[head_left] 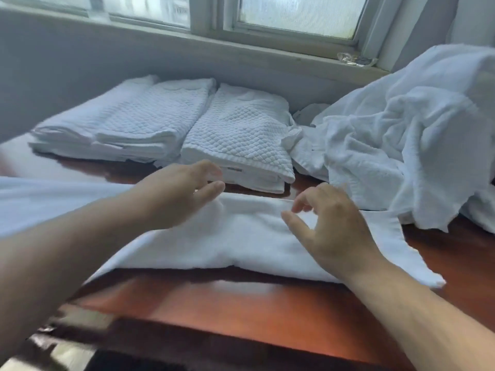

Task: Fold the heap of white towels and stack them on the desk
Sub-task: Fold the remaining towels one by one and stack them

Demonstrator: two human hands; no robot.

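L hand (184, 191) fingers straight, R hand (329, 226) fingers loosely curled, neither gripping; both over part-folded towel (241, 245) on near desk (267, 311). Far left: folded stacks (235, 135). Far right: heap (401, 135).

Glossy wood desk (267, 311), waffle-weave cloth towels (238, 129).

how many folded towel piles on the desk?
3, in a row along the back: left pile, middle pile, right pile. Left and middle overlap and may be one; more could hide under the heap.
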